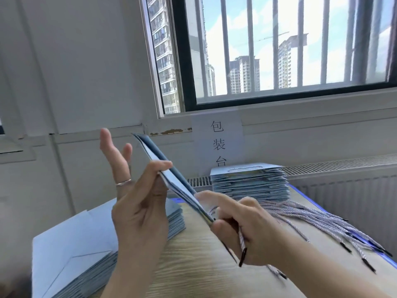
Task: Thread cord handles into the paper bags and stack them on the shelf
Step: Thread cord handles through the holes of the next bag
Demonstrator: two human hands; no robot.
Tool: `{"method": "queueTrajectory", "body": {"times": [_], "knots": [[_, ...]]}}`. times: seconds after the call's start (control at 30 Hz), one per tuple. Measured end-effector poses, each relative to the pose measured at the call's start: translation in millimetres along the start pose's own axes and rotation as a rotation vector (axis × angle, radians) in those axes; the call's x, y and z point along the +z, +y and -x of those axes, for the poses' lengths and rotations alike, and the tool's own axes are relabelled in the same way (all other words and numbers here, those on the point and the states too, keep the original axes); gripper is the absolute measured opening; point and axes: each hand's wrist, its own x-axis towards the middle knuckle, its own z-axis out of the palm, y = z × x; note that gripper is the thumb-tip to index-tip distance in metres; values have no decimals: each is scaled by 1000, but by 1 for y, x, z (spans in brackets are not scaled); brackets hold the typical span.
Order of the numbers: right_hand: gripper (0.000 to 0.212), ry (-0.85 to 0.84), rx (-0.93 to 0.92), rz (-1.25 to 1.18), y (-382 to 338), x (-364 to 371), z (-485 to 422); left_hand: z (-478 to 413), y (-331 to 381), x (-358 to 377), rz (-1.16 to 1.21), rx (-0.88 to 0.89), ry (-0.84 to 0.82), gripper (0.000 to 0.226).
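The left hand (137,211) holds a flat, folded blue-grey paper bag (171,179) edge-on above the tabletop (193,254). Its thumb presses the near face, the fingers behind the bag are hidden, and two other fingers stand straight and free.

The bag's long axis slopes from high on the far left down to the near right, and its lower end meets the right hand (242,229). That hand is curled round a striped cord handle (242,239) with black tips, its forefinger laid out along the bag's edge. The cord's tip sits just below that lower end, so the right hand is the nearer one for feeding it in, probably at that end. The hole itself cannot be made out.

Loose cords (311,214) fan out along the tabletop's right edge. A stack of threaded bags (249,181) stands at the far edge, and bare bags (71,254) lie piled at the near left corner.

A paper sign (218,143) on the wall below the window reads 包装台.
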Motion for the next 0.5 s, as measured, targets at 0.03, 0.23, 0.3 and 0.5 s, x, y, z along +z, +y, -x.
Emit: {"method": "queueTrajectory", "body": {"times": [0.03, 0.23, 0.3, 0.5], "knots": [[44, -18, -9, 28, -3, 4, 1, 1, -3, 0, 9, -22, -25, 68], [12, -97, -13, 113, -13, 16, 0, 11, 1, 7, 84, -82, -122, 42], [12, -110, 2, 117, -15, 17, -1, 16, 0, 7, 141, -126, -187, 37], [51, -179, 125, 36, -15, 15, -2, 23, 4, 9, 151, -224, -316, 62]]}}
